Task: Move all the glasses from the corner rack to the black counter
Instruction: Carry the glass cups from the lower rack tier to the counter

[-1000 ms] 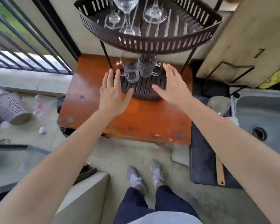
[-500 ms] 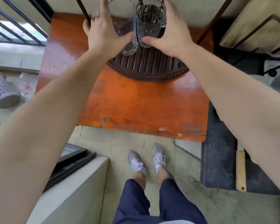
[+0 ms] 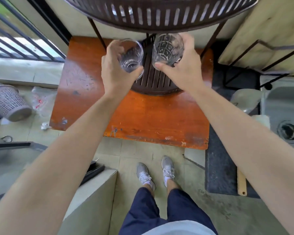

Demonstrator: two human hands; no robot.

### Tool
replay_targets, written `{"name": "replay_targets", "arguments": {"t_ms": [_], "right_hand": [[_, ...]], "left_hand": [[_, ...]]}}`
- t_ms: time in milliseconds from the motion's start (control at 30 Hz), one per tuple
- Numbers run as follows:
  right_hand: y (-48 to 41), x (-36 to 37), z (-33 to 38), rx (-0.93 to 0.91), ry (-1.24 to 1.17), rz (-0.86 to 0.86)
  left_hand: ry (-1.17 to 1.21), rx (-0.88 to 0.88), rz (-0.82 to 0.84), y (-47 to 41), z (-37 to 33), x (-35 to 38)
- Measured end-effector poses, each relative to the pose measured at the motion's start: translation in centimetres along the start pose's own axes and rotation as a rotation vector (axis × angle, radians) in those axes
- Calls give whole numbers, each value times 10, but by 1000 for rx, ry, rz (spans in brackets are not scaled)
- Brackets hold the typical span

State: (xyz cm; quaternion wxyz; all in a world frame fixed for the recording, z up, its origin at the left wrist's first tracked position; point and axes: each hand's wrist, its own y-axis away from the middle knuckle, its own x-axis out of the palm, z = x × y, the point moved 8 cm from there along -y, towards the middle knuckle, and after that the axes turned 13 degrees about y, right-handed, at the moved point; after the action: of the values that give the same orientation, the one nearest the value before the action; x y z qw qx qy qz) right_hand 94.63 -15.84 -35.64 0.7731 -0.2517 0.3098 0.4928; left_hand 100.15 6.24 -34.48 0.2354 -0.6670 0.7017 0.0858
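My left hand [image 3: 116,72] is wrapped around a clear glass mug [image 3: 131,56], tilted so its mouth faces me. A second clear patterned glass mug [image 3: 167,50] is held in my right hand [image 3: 183,68]. Both mugs hang just above the dark slatted lower shelf [image 3: 153,82] of the brown corner rack. The rack's upper shelf [image 3: 159,16] fills the top of the view, and stemmed glasses [image 3: 124,12] show blurred through its slots. The black counter [image 3: 221,167] lies at the right, beside the orange table.
The rack stands on a worn orange wooden table [image 3: 143,119]. A steel sink [image 3: 285,119] and a wooden strip [image 3: 241,182] are at the right. A grey basket [image 3: 7,102] and litter lie on the floor at the left. A low concrete ledge [image 3: 92,192] stands by my feet.
Both hands went from open beside the mugs to closed around them. The mugs have come up off the lower shelf and tilted toward me. My head has lifted, bringing the upper shelf back into view.
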Motion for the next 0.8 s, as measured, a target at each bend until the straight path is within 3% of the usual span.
{"name": "replay_targets", "arguments": {"t_ms": [133,233,367,600,800], "right_hand": [[64,-41,5,2,-8,-3],[117,-72,1,-10,29,-27],[182,-130,-19,122,97,-145],[315,-278,-56,388,184,-563],[477,-388,-91,605,161,-952]], "left_hand": [[48,-38,33,46,-26,-18],[72,37,97,81,-47,-20],[122,156,267,117,-88,6],[296,446,619,190,-227,87],[452,630,891,307,-362,157]]}}
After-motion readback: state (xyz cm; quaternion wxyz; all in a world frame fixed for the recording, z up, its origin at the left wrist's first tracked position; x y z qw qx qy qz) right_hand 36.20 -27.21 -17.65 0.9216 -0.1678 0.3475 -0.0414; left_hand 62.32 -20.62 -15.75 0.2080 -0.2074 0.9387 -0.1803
